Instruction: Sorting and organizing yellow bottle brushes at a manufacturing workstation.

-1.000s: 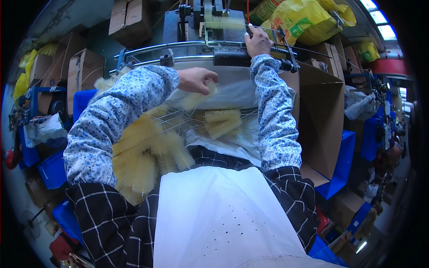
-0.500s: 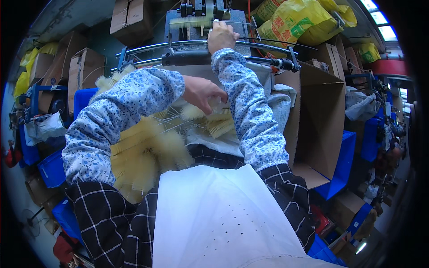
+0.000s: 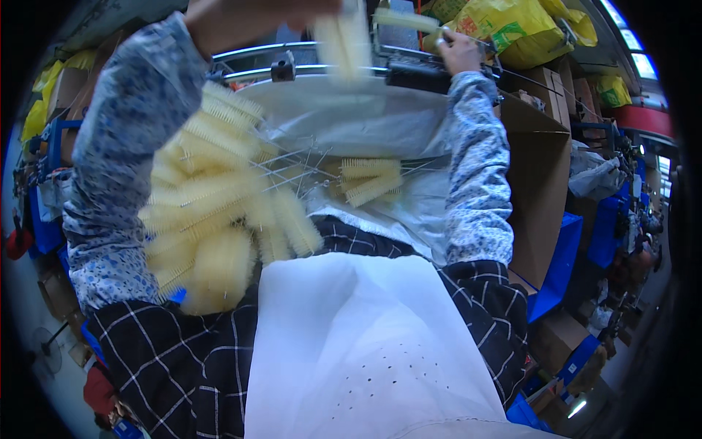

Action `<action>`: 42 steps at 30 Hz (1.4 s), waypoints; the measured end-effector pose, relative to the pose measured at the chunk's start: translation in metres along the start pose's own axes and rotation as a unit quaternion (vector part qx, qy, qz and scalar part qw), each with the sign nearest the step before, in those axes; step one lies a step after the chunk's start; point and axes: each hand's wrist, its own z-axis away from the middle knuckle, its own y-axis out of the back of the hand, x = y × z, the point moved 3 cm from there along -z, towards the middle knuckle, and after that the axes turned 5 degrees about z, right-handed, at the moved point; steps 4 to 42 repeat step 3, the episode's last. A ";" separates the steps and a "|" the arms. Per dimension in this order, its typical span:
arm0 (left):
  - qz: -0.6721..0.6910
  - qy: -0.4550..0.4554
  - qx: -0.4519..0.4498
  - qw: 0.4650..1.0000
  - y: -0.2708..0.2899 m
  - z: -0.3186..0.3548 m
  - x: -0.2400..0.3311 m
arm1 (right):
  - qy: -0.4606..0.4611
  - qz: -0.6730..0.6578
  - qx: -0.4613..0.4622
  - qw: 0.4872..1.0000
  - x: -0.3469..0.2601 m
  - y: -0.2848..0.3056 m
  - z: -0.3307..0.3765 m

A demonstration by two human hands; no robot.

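Observation:
My left hand, blurred and partly cut off by the upper edge, is closed at the fingers on a cream bristle brush that hangs down over the metal rails. Farther right, my right hand has its fingers bent together at the machine, by the right end of another cream brush. What they pinch is too small to make out. Between my forearms lies a big pile of cream brushes with twisted wire stems. A few more brushes rest on the pale sheet over my lap.
An open cardboard box stands beside my right arm, with a blue crate behind it. Yellow bags sit at the far right. Black cylindrical parts ride on the rails ahead.
My left hand has risen from my lap to the machine, now with a brush. My right hand has moved right, and so has the black cylinder on the rails.

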 end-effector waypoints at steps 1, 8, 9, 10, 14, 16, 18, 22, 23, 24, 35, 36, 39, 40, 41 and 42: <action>0.027 0.139 0.081 0.987 0.007 0.009 0.004 | -0.005 -0.012 -0.035 0.999 0.007 0.003 -0.008; 0.434 -0.066 0.003 0.899 0.016 0.009 -0.018 | 0.031 0.001 -0.009 0.999 0.005 -0.006 -0.019; 0.434 -0.066 0.003 0.899 0.016 0.009 -0.018 | 0.031 0.001 -0.009 0.999 0.005 -0.006 -0.019; 0.434 -0.066 0.003 0.899 0.016 0.009 -0.018 | 0.031 0.001 -0.009 0.999 0.005 -0.006 -0.019; 0.434 -0.066 0.003 0.899 0.016 0.009 -0.018 | 0.031 0.001 -0.009 0.999 0.005 -0.006 -0.019; 0.434 -0.066 0.003 0.899 0.016 0.009 -0.018 | 0.031 0.001 -0.009 0.999 0.005 -0.006 -0.019; 0.434 -0.066 0.003 0.899 0.016 0.009 -0.018 | 0.031 0.001 -0.009 0.999 0.005 -0.006 -0.019; 0.434 -0.066 0.003 0.899 0.016 0.009 -0.018 | 0.031 0.001 -0.009 0.999 0.005 -0.006 -0.019; 0.434 -0.066 0.003 0.899 0.016 0.009 -0.018 | 0.031 0.001 -0.009 0.999 0.005 -0.006 -0.019; 0.434 -0.066 0.003 0.899 0.016 0.009 -0.018 | 0.031 0.001 -0.009 0.999 0.005 -0.006 -0.019; 0.434 -0.066 0.003 0.899 0.016 0.009 -0.018 | 0.031 0.001 -0.009 0.999 0.005 -0.006 -0.019; 0.434 -0.066 0.003 0.899 0.016 0.009 -0.018 | 0.031 0.001 -0.009 0.999 0.005 -0.006 -0.019; 0.434 -0.066 0.003 0.899 0.016 0.009 -0.018 | 0.031 0.001 -0.009 0.999 0.005 -0.006 -0.019; 0.434 -0.066 0.003 0.899 0.016 0.009 -0.018 | 0.031 0.001 -0.009 0.999 0.005 -0.006 -0.019; 0.434 -0.066 0.003 0.899 0.016 0.009 -0.018 | 0.031 0.001 -0.009 0.999 0.005 -0.006 -0.019; 0.434 -0.066 0.003 0.899 0.016 0.009 -0.018 | 0.031 0.001 -0.009 0.999 0.005 -0.006 -0.019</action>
